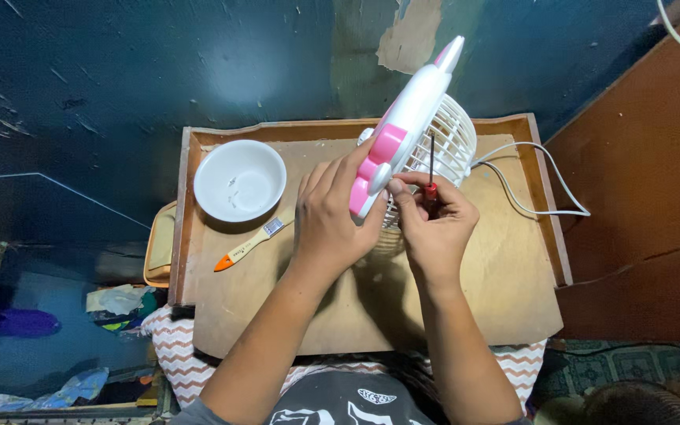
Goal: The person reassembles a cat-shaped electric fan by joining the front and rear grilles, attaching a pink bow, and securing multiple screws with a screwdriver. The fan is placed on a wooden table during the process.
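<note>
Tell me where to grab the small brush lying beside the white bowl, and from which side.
Grip the brush at the middle of its pale wooden handle, coming from above. It lies flat on the wooden tray, slanted, orange tip toward the tray's left edge and bristle end toward the left hand. The bowl sits just behind it, so approach from the near side.

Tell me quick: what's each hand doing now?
Left hand: closed, gripping the fan.
Right hand: closed, holding the screwdriver.

The left hand (328, 216) steadies a pink-and-white fan (415, 118) while the right hand (434, 224) holds a red-handled screwdriver (430, 177) against it.
</note>
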